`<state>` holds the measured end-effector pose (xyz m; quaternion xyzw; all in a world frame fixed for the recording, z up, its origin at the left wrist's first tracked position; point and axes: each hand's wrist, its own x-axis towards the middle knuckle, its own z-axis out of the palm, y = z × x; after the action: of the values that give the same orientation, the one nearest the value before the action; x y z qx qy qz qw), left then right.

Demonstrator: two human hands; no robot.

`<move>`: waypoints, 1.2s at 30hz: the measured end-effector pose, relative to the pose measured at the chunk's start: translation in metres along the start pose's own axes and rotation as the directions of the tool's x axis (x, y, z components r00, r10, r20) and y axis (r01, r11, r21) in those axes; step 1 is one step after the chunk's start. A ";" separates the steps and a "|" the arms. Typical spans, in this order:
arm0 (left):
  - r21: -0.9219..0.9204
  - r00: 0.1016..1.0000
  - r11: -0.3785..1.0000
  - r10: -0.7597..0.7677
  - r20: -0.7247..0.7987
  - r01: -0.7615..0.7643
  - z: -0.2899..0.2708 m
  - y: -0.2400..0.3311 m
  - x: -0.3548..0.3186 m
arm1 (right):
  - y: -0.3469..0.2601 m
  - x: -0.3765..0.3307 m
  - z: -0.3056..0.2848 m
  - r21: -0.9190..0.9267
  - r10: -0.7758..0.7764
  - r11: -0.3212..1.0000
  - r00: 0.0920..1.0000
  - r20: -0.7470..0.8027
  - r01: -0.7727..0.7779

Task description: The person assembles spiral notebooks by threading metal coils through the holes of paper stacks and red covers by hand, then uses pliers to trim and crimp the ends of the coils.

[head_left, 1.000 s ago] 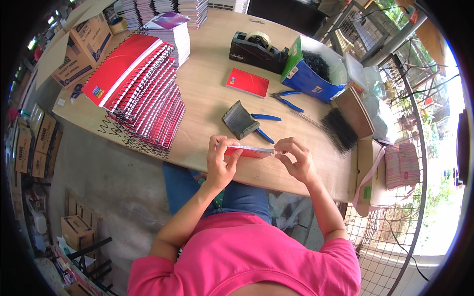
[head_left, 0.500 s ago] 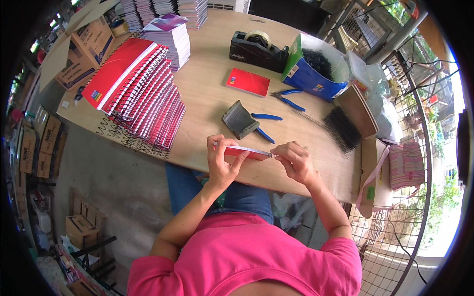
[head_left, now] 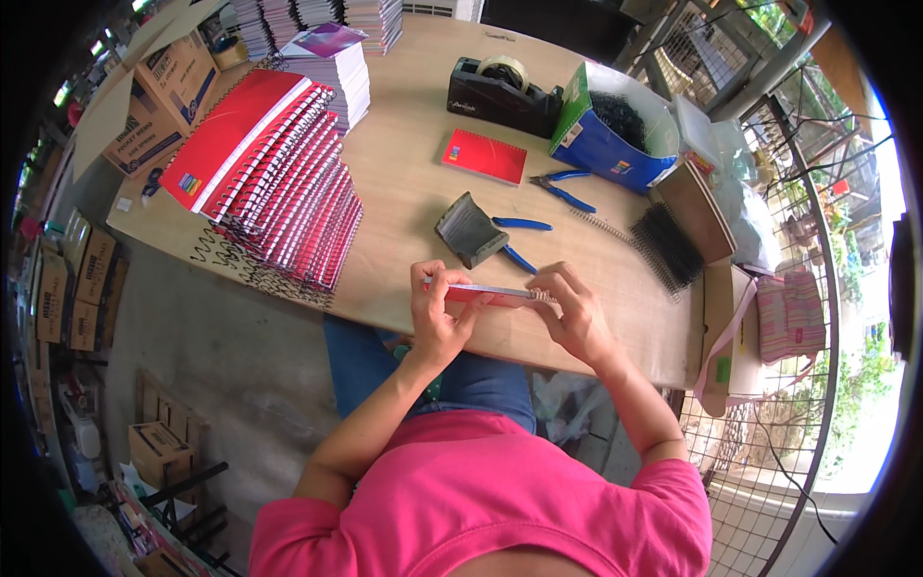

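My left hand (head_left: 442, 313) is closed around one end of a small red notebook (head_left: 490, 297), held edge-up over the table's near edge. At the notebook's right end, short turns of a wire coil (head_left: 541, 295) show. My right hand (head_left: 575, 317) is closed on that coil, fingers behind and thumb below; how far the coil runs into the pages is hidden. Just beyond my hands lies a curved grey metal piece (head_left: 469, 231) with blue-handled pliers (head_left: 524, 224) beside it, partly hidden by it. Another red notebook (head_left: 485, 157) lies flat farther off.
A tall pile of red spiral notebooks (head_left: 264, 154) stands at the left. A black tape dispenser (head_left: 500, 101), a blue-green box (head_left: 611, 163) of black coils and a second pair of pliers (head_left: 565, 189) are at the back. Loose coils (head_left: 665, 247) lie at the right by an opened carton (head_left: 694, 212).
My right hand has shifted from a pinch at the notebook's end to a grip around the coil, and more coil turns show. My left hand keeps its hold, slightly farther right.
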<state>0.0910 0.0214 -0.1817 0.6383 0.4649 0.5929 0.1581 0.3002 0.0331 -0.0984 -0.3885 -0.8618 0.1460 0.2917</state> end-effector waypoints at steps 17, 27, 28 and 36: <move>0.043 0.999 0.998 0.048 -0.006 -0.048 -0.043 -0.018 -0.005 | 0.023 0.084 0.023 -0.264 0.494 0.852 0.861 0.123 -0.452; -0.014 1.000 1.000 -0.014 -0.018 0.014 -0.040 -0.022 0.002 | 0.033 0.121 0.046 -0.261 0.195 0.956 0.952 0.234 -0.131; -0.033 1.000 0.999 -0.019 0.008 0.019 -0.042 -0.023 0.003 | 0.035 0.112 0.013 0.034 0.126 0.989 0.951 0.283 -0.141; -0.155 0.985 0.988 0.035 0.169 -0.009 -0.005 -0.012 0.019 | 0.062 0.021 -0.026 0.650 -0.038 0.631 0.820 0.570 -0.423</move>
<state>0.0787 0.0406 -0.1773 0.6777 0.3955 0.5717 0.2395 0.3409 0.0906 -0.0997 -0.2687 -0.7177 0.6232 0.1558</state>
